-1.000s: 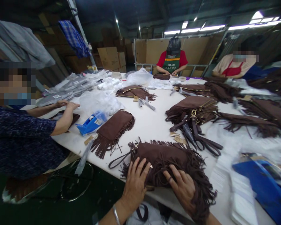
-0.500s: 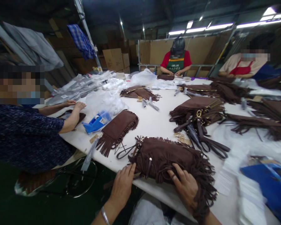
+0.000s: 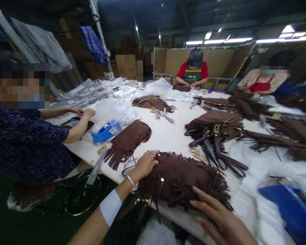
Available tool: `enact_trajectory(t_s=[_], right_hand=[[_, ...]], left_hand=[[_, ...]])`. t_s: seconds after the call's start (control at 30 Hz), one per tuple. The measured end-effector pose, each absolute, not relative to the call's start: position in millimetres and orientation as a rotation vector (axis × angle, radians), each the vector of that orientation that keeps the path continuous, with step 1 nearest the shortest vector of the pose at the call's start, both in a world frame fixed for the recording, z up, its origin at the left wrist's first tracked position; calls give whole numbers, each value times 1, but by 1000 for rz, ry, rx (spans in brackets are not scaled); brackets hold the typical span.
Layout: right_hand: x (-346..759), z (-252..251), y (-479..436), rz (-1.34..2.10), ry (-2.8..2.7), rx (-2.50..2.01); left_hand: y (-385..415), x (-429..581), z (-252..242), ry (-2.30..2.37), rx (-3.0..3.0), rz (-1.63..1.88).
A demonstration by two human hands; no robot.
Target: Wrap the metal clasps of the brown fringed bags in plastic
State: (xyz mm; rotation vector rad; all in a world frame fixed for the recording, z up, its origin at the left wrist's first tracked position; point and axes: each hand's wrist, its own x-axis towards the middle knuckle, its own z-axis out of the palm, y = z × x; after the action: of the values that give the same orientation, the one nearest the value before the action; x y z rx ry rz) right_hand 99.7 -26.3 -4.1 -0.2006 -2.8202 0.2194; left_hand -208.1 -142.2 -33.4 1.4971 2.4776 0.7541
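Note:
A brown fringed suede bag [image 3: 183,178] lies at the near edge of the white table [image 3: 168,134], its fringe hanging over the edge. My left hand [image 3: 144,165] rests on the bag's upper left corner by the metal ring, fingers curled over it. My right hand [image 3: 223,219] lies at the bag's lower right, fingers stretched out flat and spread on the fringe, a little blurred. A thin brown wrist strap [image 3: 128,168] trails from the bag to the left.
Another fringed pouch [image 3: 128,139] and a blue tape dispenser [image 3: 105,131] lie left of centre. A stack of brown bags with straps [image 3: 214,126] sits to the right. A blue object [image 3: 288,204] lies at the right. A seated person's hand [image 3: 88,114] works at the left; two people sit at the far side.
My left hand has moved from the bag's near edge up to its top left corner. My right hand has slid down toward me off the bag's middle.

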Motion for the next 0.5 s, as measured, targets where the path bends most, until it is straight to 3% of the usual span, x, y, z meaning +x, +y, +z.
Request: enact_trajectory(t_s=[0.13, 0.37, 0.5], right_hand=[[65, 24, 17, 131, -2725, -459], [-2, 11, 57, 360, -3015, -262], [1, 16, 52, 323, -3035, -302]], left_hand=[[-120, -218, -36, 2458, 1553, 622], [-143, -214, -2, 2476, 1657, 627], [-150, -215, -2, 2395, 1729, 719]])
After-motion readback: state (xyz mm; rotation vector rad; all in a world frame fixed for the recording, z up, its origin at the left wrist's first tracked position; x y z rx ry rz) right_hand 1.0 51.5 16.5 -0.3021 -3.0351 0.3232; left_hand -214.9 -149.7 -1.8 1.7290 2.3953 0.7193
